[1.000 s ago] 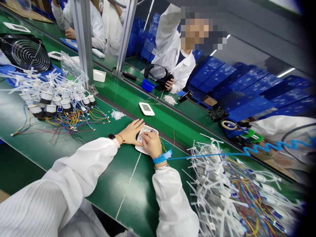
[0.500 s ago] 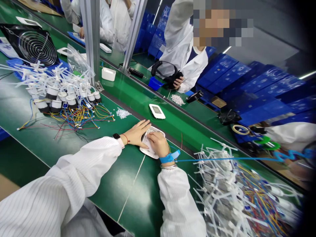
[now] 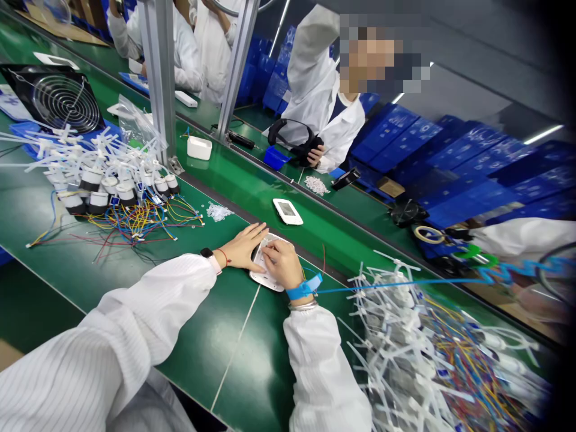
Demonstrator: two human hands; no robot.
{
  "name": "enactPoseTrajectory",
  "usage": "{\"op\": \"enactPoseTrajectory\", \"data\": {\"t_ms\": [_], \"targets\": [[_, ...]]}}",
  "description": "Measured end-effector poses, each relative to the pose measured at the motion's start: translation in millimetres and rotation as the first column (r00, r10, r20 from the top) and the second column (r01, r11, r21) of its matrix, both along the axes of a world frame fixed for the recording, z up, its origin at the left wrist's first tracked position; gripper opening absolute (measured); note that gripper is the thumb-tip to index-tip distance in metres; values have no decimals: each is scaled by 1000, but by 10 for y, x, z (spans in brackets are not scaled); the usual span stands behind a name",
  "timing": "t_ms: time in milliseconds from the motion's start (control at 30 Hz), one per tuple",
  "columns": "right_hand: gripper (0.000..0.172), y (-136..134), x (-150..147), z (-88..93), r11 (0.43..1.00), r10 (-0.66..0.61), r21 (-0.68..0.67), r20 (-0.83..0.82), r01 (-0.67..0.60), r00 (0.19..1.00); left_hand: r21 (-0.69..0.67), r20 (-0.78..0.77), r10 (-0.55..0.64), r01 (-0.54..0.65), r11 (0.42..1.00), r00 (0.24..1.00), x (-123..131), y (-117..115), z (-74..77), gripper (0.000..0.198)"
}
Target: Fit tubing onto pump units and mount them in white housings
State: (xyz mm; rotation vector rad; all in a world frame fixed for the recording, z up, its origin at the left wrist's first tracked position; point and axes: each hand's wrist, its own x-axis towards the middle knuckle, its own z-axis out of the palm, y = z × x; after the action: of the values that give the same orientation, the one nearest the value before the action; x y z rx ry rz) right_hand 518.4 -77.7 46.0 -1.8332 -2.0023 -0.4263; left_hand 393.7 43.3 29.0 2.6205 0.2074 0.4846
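A white plastic housing [image 3: 266,278] lies on the green table, its inner side facing up. My left hand [image 3: 243,247] rests against its left edge, thumb and fingers spread apart. Over the housing, my right hand [image 3: 282,263] has its fingers pinched together near the inner surface; whatever they hold is too small to make out. A blue strap with a cord circles my right wrist. Small clear rings [image 3: 218,212] lie in a pile beyond my left hand.
White parts with cable ties and coloured wires are heaped at left [image 3: 112,180] and right [image 3: 405,336]. A white device with a screen [image 3: 288,212] and a white box [image 3: 199,148] are on the green strip beyond. Metal posts [image 3: 158,84] rise at back. People stand across.
The whole view has shifted slightly. My right fingers have moved a little over the housing, while my left hand stays at its edge.
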Motion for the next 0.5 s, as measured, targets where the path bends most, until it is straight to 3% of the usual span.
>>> {"op": "enactPoseTrajectory", "data": {"t_ms": [267,500], "targets": [[21,-22,-42,-67,996,38,84,-12,-37,999,21,29,-4,3,1000,1000,-4,6,-22,104],[25,-46,-51,-85,997,36,66,-23,-34,999,0,33,-2,2,1000,999,-8,-4,-5,103]]}}
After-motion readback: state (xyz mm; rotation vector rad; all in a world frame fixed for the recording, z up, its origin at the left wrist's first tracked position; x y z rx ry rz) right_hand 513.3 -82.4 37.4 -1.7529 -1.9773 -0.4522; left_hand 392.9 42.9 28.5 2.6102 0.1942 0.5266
